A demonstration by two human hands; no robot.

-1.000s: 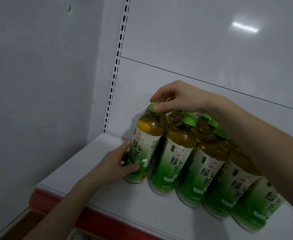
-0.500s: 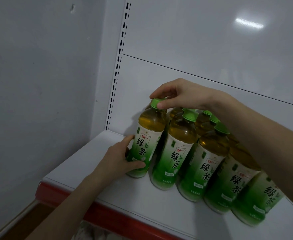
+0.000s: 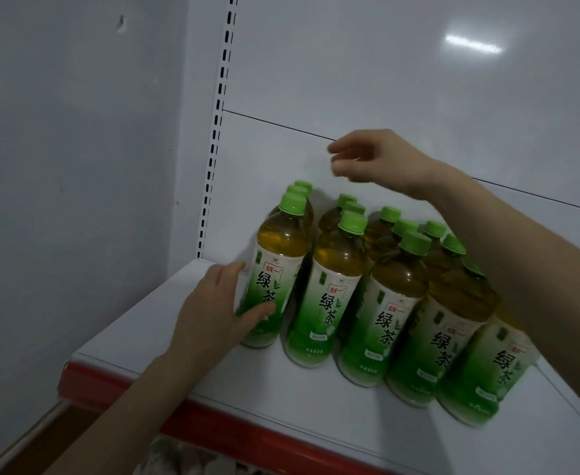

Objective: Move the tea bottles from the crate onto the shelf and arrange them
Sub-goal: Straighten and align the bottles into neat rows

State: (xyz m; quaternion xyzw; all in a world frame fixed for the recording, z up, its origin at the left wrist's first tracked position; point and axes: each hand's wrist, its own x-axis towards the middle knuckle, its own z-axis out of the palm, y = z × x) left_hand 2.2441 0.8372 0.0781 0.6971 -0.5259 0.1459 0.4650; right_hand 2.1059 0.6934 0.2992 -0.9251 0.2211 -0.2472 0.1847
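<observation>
Several green tea bottles with green caps stand in rows on the white shelf [image 3: 151, 323]. The leftmost front bottle [image 3: 276, 265] stands upright at the left end of the front row. My left hand [image 3: 209, 313] lies against its left side, with the thumb across the lower label and the fingers stretched out beside it. My right hand [image 3: 374, 159] hovers in the air above the back rows, fingers loosely curled, holding nothing. My right forearm crosses over the bottles at the right. The crate is not in view.
A grey side wall [image 3: 59, 166] closes the shelf on the left. A slotted upright [image 3: 218, 132] and white back panels stand behind the bottles. A red strip [image 3: 247, 423] runs along the shelf's front edge. Bare shelf surface lies left of and in front of the bottles.
My right hand has let go of the leftmost bottle's cap and risen up and to the right. My left hand has loosened its grip on that bottle's body.
</observation>
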